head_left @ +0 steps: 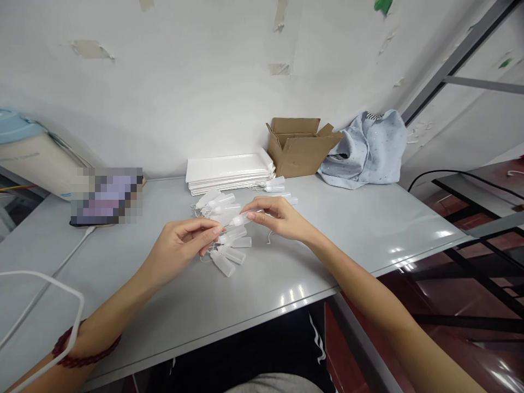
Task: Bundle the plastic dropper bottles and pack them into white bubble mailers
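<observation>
Between thumb and fingers, my right hand (282, 219) grips a small translucent plastic bottle (240, 219), its narrow end pointing left. My left hand (182, 244) is closed in a pinch at that narrow end; what sits between its fingertips is too small to make out. Under and around both hands lies a loose group of similar bottles (232, 254), several of them with thin white loops at their caps. A few more bottles (275, 184) rest behind my right hand, near the white stack. A thin white strand (269, 237) hangs below my right hand.
At the back stand a stack of flat white packets (229, 170), an open cardboard box (305, 153) and a crumpled light-blue cloth (368, 153). A phone (108, 197) with a white cable (61, 267) leans on a large bottle (36, 153) at left. The grey table (262, 295) ends in front of me.
</observation>
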Demonstrator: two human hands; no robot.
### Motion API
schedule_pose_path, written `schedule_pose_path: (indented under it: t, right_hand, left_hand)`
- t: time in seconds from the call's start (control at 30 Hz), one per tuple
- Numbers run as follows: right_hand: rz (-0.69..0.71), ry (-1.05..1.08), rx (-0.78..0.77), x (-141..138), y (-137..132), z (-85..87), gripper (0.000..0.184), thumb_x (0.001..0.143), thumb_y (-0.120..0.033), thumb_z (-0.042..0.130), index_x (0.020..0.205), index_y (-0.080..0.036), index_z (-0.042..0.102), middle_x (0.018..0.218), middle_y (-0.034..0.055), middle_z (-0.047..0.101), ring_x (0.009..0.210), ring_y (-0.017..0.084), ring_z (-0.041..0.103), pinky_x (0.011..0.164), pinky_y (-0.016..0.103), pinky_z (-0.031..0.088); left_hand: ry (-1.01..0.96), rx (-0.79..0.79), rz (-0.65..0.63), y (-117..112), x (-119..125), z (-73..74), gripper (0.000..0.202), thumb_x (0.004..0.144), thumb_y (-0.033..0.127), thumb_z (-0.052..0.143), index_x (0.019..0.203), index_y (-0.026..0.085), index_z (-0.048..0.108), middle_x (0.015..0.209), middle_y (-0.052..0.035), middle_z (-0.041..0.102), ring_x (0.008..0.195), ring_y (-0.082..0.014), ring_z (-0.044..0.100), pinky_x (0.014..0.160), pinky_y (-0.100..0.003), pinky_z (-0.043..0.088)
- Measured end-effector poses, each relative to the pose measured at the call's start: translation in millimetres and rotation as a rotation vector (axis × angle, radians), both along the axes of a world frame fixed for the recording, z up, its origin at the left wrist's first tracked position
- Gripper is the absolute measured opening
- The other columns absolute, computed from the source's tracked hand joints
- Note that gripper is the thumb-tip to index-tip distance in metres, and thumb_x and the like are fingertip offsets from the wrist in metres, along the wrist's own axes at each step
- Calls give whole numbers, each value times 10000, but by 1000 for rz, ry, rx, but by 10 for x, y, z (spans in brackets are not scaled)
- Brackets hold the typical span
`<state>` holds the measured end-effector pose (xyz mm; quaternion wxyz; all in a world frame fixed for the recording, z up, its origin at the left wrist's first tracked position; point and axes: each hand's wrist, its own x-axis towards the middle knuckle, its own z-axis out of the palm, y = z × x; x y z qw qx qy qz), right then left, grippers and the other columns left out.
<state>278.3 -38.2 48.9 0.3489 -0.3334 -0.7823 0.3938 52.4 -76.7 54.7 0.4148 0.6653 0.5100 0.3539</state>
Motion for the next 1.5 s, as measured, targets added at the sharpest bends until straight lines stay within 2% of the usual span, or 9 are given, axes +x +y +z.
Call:
schedule_pose_path:
  t: [0.37,0.8,1.1,1.5]
  right_hand:
    - [-34,11,61,-32,-15,-27,169,890,-280,556,937,-172,677,891,30,668,775,126,562,682,265,428]
    - [43,-66,101,-9,-4,-34,179,897,-288,558,935,-158,677,794,19,627,685,112,508,631,262,390]
    - [48,-65,172,-40,-16,-56,215,900,-324,550,925,-151,674,807,31,644,684,119,504,645,270,402]
    - [26,-18,216,-68,-14,-116,163,887,-266,568,948,-151,666,833,34,652,721,127,543,676,276,434]
  left_hand:
    - [17,47,-41,3,-13,-24,180,804,345,634,700,222,713,593,29,557,521,-100,454,512,-218,401]
    - [13,76,-115,5,-5,-78,145,796,315,643,706,228,715,666,27,615,518,-83,458,485,-187,407]
    - [32,90,-101,-5,-10,-99,142,789,304,640,692,223,705,662,24,619,515,-88,464,485,-198,407]
    - [25,132,-46,-11,6,-106,174,777,321,650,649,210,687,606,23,598,514,-96,480,479,-207,406]
